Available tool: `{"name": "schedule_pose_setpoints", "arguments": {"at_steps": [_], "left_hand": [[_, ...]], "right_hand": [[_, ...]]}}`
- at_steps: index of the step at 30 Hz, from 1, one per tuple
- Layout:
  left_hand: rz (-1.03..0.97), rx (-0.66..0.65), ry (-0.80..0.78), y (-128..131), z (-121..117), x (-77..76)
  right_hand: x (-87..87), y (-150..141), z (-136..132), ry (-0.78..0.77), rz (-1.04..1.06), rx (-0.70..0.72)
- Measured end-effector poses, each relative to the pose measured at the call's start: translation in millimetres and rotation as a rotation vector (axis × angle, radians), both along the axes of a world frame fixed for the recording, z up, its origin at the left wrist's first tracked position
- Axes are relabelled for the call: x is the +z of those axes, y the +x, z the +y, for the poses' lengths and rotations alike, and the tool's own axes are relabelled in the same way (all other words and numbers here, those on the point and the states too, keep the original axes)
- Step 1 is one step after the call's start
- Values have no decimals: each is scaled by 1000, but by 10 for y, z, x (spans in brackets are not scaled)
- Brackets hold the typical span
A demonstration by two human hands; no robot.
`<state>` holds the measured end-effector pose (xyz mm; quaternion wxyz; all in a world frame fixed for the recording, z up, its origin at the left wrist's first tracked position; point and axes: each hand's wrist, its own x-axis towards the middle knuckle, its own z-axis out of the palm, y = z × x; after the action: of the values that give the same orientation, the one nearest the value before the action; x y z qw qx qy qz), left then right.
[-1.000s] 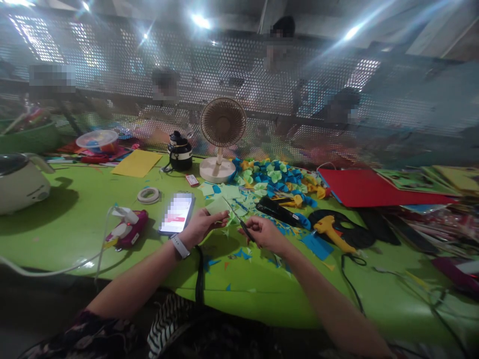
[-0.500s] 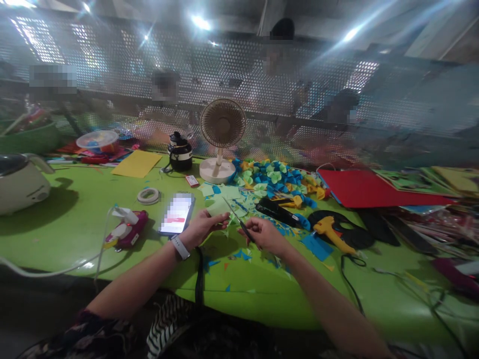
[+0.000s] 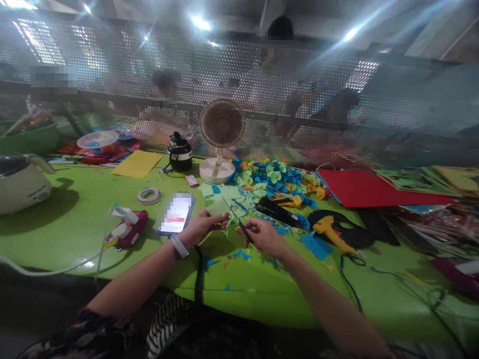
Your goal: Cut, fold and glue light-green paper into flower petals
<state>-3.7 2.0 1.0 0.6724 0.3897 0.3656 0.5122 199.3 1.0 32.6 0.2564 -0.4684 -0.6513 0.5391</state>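
Note:
My left hand pinches a piece of light green paper over the green table. Scissors are in my right hand, fingers closed round the dark handles, the blades pointing up and left beside the paper. Whether the blades touch the paper I cannot tell. Small blue and green paper scraps lie below and around my hands. Just beyond is a pile of blue, green and yellow folded paper flowers. A phone with a lit screen lies left of my left hand.
A small fan and a black bottle stand at the back. To the right lie a black stapler, a yellow glue gun and red sheets. A power strip, tape roll and white kettle are left.
My hands, the paper and the scissors have stayed almost still. Behind the perforated screen, a person has shifted slightly.

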Motion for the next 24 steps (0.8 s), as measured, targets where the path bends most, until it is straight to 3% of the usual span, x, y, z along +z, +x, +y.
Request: {"name": "schedule_pose_setpoints", "arguments": {"at_steps": [4,9,15,19,24], "left_hand": [[27,11,9,-34,7,53],[160,258,51,-167,84,122],[481,337,59,-242,217,43],[601,318,11,-231,308,-41],[870,294,152,-281,361,-118]], "right_hand": [[41,19,-8,21,20,-1],[100,130,88,138,20,-96],[-39,260,274,393,-413,-201],[-120,249,345,422,-699,-163],[-163,183,356,442,-870,-167]]}}
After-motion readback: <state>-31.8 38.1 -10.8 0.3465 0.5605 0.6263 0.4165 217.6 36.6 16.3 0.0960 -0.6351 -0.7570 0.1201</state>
